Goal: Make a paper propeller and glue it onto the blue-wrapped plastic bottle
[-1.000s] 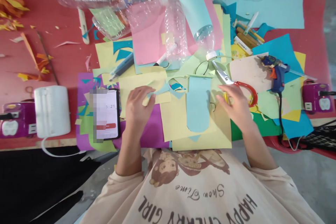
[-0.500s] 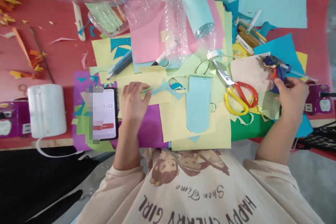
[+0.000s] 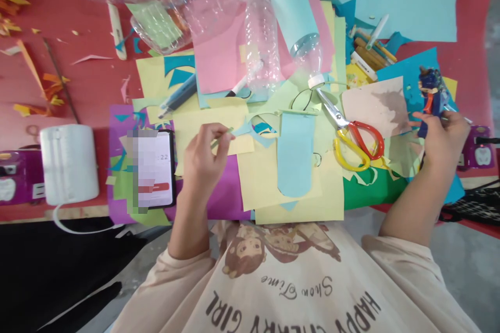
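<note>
R hand (image 3: 445, 132) is closed round the handle of the blue glue gun (image 3: 429, 91), just R of the pale pink sheet (image 3: 375, 106). L hand (image 3: 207, 153) pinches a thin greenish strip (image 3: 214, 142) btwn thumb & fingertips, over yellow paper (image 3: 203, 114), L of the lt-blue cutout (image 3: 296, 158).

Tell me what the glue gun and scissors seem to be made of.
Glue gun: likely moulded plastic, judging by its solid blue colour and orange trigger; finish too blurred to tell. Scissors: blades look like polished metal, silvery with bright highlights; handles are probably smooth plastic, solid red and yellow.
</note>
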The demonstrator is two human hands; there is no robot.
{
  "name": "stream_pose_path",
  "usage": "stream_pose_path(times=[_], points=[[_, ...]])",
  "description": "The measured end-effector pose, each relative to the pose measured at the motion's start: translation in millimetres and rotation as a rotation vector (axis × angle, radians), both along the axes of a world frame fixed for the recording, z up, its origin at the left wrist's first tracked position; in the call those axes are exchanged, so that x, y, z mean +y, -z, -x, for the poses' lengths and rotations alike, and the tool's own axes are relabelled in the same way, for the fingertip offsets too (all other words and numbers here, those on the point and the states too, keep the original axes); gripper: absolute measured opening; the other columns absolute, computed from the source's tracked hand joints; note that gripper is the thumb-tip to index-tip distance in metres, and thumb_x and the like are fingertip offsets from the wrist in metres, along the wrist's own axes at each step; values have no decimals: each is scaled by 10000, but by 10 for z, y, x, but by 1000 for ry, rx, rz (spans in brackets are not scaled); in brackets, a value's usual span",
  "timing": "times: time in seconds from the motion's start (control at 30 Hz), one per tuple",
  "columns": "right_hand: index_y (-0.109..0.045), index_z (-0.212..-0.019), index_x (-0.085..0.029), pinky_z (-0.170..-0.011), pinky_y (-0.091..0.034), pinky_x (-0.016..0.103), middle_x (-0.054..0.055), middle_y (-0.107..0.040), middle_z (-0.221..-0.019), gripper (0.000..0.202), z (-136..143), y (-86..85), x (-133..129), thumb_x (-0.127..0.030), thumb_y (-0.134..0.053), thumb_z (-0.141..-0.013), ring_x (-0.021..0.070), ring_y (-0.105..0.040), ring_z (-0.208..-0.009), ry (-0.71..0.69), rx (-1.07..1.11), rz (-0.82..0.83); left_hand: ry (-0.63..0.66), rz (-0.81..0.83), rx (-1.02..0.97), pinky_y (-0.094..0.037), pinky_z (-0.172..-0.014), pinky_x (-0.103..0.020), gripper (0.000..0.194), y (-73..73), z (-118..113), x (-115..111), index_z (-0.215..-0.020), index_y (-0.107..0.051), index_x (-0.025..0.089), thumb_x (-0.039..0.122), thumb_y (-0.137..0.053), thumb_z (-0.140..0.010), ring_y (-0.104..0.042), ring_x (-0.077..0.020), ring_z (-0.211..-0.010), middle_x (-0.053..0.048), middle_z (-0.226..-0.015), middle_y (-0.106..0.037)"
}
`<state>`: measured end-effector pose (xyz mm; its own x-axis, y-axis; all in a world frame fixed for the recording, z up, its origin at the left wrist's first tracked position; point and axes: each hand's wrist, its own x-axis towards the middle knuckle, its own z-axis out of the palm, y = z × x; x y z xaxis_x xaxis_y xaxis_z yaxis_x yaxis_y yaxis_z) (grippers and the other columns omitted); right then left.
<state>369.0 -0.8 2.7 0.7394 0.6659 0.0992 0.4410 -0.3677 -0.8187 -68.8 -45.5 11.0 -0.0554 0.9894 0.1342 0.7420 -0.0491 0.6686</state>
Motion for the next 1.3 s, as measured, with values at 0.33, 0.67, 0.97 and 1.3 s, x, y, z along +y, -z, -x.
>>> stream_pose_path(times=[0.33,0.67,0.97,1.3], points=[[-590,-625,-239,-428,-381,360,-6,-513,-528,130,489,-258,-387,-240,-628,-501,155,-484,-410,-231,370,-278,442,44,197,-435,-666,-276,228,70,-397,-62,-980,-603,188,247,-386,-943,-597,-175,-715,-50,-811,-659],[-605,-664,-212,-390,-374,295,-14,-557,-542,136,1058,-222,-838,-274,-722,-635,116,-448,-404,-448,676,87,621,-180,297,-464,-1009,-418,273,172,-445,-204,-1181,-582,191,230,-459,-940,-585,-240,-1195,-110,-1266,-638],[-692,-719,-198,-443,-470,294,29,-664,-602,299,1193,-228,-802,-490,-744,-677,166,-564,-492,-708,460,429,848,-99,473,-331,-1134,-482,509,218,-604,-440,-1379,-465,193,448,-463,-939,-411,-302,-1385,-136,-1480,-451],[-684,-820,-236,-561,-549,373,26,-641,-614,157,1420,-180,-707,-387,-674,-779,238,-644,-593,-993,132,401,824,-152,444,-394,-1103,-400,476,276,-633,-513,-1365,-487,140,383,-438,-959,-475,-256,-1339,-105,-1436,-514]])
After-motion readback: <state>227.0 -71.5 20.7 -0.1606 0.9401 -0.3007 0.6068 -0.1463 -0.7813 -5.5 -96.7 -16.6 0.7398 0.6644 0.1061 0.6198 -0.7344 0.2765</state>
